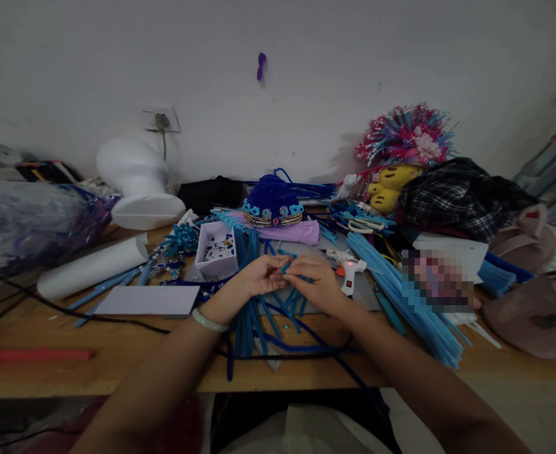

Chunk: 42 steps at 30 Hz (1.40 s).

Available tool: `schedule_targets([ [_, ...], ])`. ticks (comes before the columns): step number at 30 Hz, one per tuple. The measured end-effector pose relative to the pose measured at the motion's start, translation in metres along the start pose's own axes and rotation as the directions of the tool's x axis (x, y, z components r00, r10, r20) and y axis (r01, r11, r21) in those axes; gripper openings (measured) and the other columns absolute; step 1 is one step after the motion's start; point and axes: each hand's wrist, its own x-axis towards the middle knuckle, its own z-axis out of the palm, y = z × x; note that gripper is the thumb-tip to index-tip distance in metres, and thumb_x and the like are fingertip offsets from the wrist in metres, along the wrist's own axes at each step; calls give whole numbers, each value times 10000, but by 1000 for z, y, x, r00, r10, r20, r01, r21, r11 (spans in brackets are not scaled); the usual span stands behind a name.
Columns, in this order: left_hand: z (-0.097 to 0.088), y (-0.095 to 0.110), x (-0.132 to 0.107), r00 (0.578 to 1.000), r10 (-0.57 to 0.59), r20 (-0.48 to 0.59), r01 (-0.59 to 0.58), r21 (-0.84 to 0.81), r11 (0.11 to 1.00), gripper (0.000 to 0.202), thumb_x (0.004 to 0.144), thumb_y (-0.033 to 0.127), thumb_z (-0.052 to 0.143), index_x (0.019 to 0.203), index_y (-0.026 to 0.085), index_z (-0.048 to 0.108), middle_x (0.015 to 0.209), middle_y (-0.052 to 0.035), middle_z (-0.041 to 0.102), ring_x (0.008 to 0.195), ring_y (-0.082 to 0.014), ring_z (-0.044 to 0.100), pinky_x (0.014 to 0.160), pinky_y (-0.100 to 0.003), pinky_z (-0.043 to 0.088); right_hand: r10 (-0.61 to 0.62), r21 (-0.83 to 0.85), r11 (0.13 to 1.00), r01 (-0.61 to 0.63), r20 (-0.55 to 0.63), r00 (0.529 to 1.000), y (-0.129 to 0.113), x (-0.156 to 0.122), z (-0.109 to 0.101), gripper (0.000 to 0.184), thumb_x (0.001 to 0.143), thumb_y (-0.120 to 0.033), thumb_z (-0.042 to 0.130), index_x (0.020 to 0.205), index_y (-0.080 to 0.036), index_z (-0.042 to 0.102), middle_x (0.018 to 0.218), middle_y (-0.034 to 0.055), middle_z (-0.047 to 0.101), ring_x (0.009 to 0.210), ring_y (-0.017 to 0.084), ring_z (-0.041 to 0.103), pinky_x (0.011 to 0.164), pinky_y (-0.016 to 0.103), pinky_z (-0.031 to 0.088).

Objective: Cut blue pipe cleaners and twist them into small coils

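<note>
one left hand (pixel 262 276) and one right hand (pixel 316 281) pinch one blue piece (pixel 286 267).

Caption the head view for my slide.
Two hands hold a small blue piece near a glue gun and bead box.

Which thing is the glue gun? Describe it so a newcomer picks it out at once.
Start at the wooden table and find the person's right hand near its middle. Just right of that hand, before the bundle of light-blue stems, lies the white glue gun. Its pistol shape and small glowing red light set it apart from the stems.
</note>
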Motion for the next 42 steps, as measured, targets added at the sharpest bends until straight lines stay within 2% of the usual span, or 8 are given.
schedule_targets([
  [7, 0, -5, 5, 997, 75, 16, -73, -86, 994, 56, 632, 57, 506, 616, 110, 504, 428, 59, 386, 322, -5, 276, 363, -127, 316, -102, -82, 991, 102, -1, 995, 1, 3, -3, 117, 752, -189, 514, 701, -191, 620, 691, 29, 618, 688, 131, 552, 675, 275, 428],
  [13, -1, 6, 1, 968, 244, -67, -249, -87, 965, 130, 707, 175, 528, 594, 123, 492, 444, 43, 419, 353, -28, 343, 380, -147, 312, 196, -54, 978, -202, -92, 976, 16, 7, -6, 76, 710, -220, 554, 726, -179, 615, 700, 14, 606, 679, 129, 532, 641, 255, 405],
  [18, -1, 7, 2, 915, 391, -100, -363, 221, 905, 127, 709, 249, 532, 690, 123, 532, 578, 23, 497, 429, -43, 413, 433, -173, 323, 577, 328, 791, -517, -118, 808, 28, 11, -8, 145, 677, -303, 560, 676, -162, 593, 565, -31, 541, 544, 95, 479, 551, 227, 377],
  [22, -1, 1, 6, 892, 452, 5, -316, 721, 616, 212, 719, 345, 512, 700, 136, 543, 535, 49, 447, 437, -56, 381, 428, -190, 273, 717, 600, 592, -538, -88, 691, 32, 12, -6, 175, 604, -320, 619, 650, -157, 576, 562, -42, 528, 553, 86, 491, 574, 226, 390],
  [26, 2, 0, 5, 868, 466, 173, -289, 938, 189, 243, 753, 339, 446, 643, 143, 538, 552, 35, 460, 544, -91, 430, 524, -207, 330, 736, 663, 512, -546, -12, 677, 34, 11, -2, 174, 582, -313, 631, 630, -159, 567, 576, -38, 531, 564, 84, 498, 601, 229, 402],
  [33, -9, 8, -2, 795, 592, 134, 160, 895, -417, 254, 809, 261, 328, 806, 150, 557, 833, -78, 585, 733, -173, 549, 639, -268, 394, 606, -47, 794, -607, -25, 795, 36, 12, -18, 202, 688, -256, 517, 847, -172, 610, 773, 31, 617, 660, 132, 534, 626, 262, 392],
  [37, -19, 6, -1, 858, 512, 46, 255, 827, -501, 267, 815, 255, 310, 869, 162, 554, 871, -93, 597, 755, -193, 577, 617, -276, 412, 553, -481, 764, -430, 146, 820, 35, 6, -19, 180, 685, -278, 527, 791, -173, 629, 746, 51, 625, 698, 171, 544, 624, 270, 370],
  [42, -17, 6, 1, 861, 508, 0, 274, 842, -465, 254, 799, 330, 355, 826, 181, 558, 836, -71, 608, 757, -193, 576, 593, -263, 403, 593, -579, 721, -380, 232, 771, 40, 0, -10, 254, 649, -219, 521, 883, -166, 607, 752, 55, 610, 693, 182, 541, 589, 258, 356],
])
